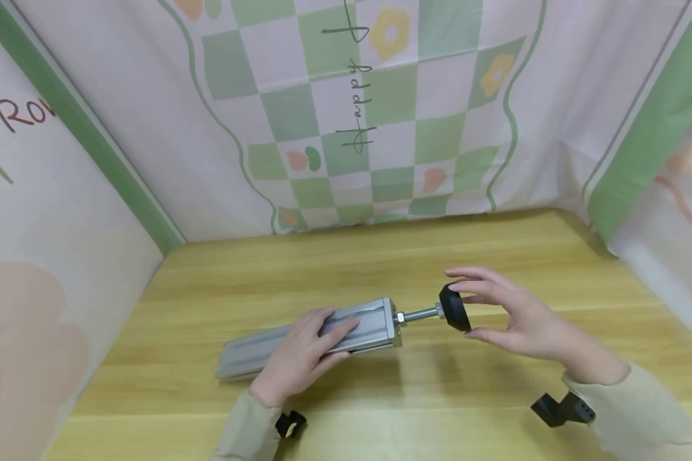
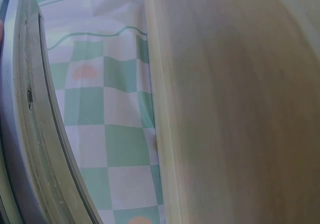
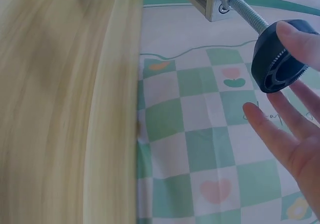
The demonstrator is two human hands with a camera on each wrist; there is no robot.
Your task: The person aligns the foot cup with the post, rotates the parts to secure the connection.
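Note:
A long grey aluminium profile (image 1: 254, 349) is held at a slant above the wooden table. My left hand (image 1: 308, 352) grips it from above, fingers over its top face. In the left wrist view the profile (image 2: 37, 114) runs along the left edge; nearly all of that hand is hidden there. From the profile's right end a threaded rod (image 1: 421, 314) with nuts sticks out, carrying a round black levelling foot (image 1: 455, 308). My right hand (image 1: 513, 314) pinches the foot by its rim between thumb and fingers. The right wrist view shows the foot's (image 3: 280, 59) ribbed, hollow underside.
The wooden table (image 1: 427, 410) extends beneath both hands. Behind it hangs a green-and-white checked cloth (image 1: 392, 121), with printed cloth walls (image 1: 29, 211) at the sides. Black mounts (image 1: 562, 410) sit at both wrists.

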